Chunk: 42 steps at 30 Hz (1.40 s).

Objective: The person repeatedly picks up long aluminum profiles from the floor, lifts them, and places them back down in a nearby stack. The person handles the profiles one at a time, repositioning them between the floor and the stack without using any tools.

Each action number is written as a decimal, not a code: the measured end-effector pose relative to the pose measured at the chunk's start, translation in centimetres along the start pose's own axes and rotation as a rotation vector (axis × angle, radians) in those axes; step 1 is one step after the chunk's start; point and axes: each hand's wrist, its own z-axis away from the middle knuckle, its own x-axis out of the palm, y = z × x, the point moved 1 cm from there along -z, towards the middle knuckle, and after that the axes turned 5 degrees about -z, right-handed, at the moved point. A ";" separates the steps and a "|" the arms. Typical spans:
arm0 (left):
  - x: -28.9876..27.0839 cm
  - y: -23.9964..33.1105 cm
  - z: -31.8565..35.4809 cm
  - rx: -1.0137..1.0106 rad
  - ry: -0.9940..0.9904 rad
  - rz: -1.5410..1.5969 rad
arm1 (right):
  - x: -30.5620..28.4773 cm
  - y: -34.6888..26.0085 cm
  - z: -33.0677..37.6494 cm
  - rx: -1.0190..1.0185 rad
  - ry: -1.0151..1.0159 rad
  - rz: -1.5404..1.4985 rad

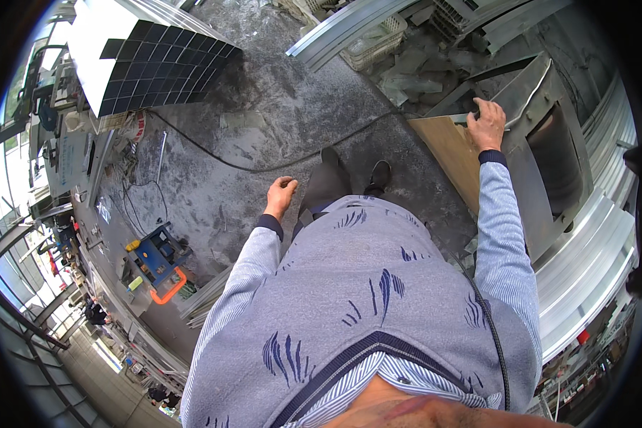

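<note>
Curling at tan board [446,151], our right hand [486,127] (grip: cannot tell); left hand [281,196], fingers together. We judge board stiff; hold edges.

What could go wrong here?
The cable runs across the floor close to the shoes, so a foot might catch on it. The right hand is bare beside the board's upper end, so a rough edge there might scratch it.
</note>
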 end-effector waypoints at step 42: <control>8.9 22.5 -61.5 -0.397 -0.299 0.726 | 3.7 -2.1 -2.2 0.201 -0.508 0.366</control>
